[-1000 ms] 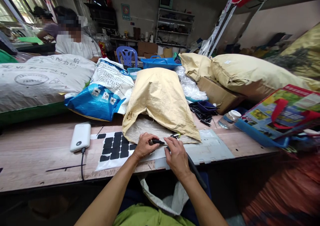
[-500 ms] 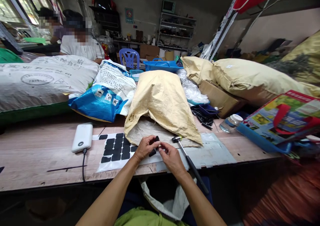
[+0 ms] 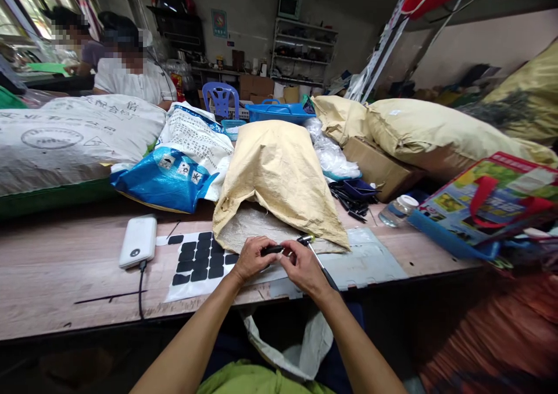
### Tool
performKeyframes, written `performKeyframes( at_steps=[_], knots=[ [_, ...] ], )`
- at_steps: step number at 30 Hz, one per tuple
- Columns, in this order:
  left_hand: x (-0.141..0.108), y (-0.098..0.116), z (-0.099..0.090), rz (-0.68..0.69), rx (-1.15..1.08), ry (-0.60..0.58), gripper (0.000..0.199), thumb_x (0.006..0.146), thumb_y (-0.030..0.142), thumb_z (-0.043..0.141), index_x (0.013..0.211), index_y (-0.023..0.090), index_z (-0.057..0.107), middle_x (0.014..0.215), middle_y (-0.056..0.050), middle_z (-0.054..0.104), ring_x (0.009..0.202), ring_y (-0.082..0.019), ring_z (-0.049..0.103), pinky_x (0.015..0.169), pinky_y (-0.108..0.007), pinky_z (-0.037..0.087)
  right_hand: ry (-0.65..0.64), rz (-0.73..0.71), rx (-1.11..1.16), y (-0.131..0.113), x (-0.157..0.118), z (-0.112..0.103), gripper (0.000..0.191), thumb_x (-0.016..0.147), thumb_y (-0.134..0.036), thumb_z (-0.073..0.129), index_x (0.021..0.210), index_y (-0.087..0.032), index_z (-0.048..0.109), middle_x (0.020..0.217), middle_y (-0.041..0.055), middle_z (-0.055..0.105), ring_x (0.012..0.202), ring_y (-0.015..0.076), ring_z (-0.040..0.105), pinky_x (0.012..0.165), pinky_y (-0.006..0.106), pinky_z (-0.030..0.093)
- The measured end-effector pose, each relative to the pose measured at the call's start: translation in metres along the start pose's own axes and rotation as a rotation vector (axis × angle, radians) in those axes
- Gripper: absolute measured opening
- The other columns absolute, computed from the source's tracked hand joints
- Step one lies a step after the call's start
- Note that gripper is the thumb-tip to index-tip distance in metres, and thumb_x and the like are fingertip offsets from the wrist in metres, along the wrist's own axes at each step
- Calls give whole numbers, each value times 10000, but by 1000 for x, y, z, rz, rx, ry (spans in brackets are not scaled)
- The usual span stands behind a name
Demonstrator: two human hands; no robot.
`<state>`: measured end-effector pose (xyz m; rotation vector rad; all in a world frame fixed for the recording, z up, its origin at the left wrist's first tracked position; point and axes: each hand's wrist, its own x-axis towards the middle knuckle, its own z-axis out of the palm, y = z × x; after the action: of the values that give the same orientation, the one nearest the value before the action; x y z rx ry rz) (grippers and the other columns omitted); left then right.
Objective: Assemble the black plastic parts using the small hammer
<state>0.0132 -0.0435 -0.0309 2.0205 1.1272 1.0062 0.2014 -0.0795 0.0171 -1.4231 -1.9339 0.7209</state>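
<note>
A small black part lies level between my two hands. My left hand pinches one end of it, and the fingers of my right hand close on the other end. Just beyond my hands is the open mouth of a cream woven sack. A hammer with a metal head lies by my right hand, its handle partly hidden behind it. To the left of my left hand, a white sheet bears several black rounded stickers.
A white power bank with a cable sits on the left of the table. At the right are black parts, a clear jar and a colourful bag. Blue-white and white sacks line the back left, with two people beyond.
The black part has turned from upright to level between my hands. My right hand has moved up beside the hammer head and now covers part of the handle. The whole view has shifted slightly.
</note>
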Motion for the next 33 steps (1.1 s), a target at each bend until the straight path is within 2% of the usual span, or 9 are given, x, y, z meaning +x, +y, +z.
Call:
performKeyframes(
  at_steps=[7, 15, 18, 26, 33],
  knots=[
    [-3, -5, 5, 2, 110, -54, 200, 853, 357, 748, 1022, 258, 783, 918, -21, 782, 914, -226, 649, 951, -414, 358, -51, -106, -340, 0, -1, -1, 181, 911, -375, 646, 961, -204, 615, 923, 35, 645, 812, 163, 560, 750, 275, 382],
    [-6, -3, 7, 63, 157, -70, 162, 888, 331, 700, 1016, 250, 758, 936, -20, 772, 922, -216, 629, 965, -420, 349, -200, -49, -287, 5, 2, -9, 186, 983, -358, 558, 888, -207, 610, 840, 7, 643, 765, 137, 540, 699, 258, 327],
    [-7, -1, 6, 79, 159, -84, 179, 886, 342, 703, 1029, 248, 753, 958, -26, 777, 933, -222, 623, 953, -420, 348, -191, -41, -274, 7, 0, -7, 205, 1007, -346, 518, 889, -205, 608, 854, 14, 652, 782, 139, 554, 711, 258, 335],
    [-7, -1, 7, 163, 233, -106, 205, 949, 311, 626, 1118, 259, 730, 991, -25, 763, 955, -220, 583, 952, -429, 329, -169, -112, -363, 8, -2, -10, 248, 969, -455, 596, 949, -209, 621, 878, 21, 667, 777, 155, 561, 690, 262, 333],
    [-10, -3, 10, 251, 239, -76, 227, 969, 207, 537, 1093, 228, 726, 905, -41, 719, 919, -213, 542, 922, -413, 357, -75, -143, -438, 10, -5, 3, 117, 962, -287, 578, 917, -197, 637, 893, 39, 676, 839, 173, 580, 742, 277, 351]
  ],
)
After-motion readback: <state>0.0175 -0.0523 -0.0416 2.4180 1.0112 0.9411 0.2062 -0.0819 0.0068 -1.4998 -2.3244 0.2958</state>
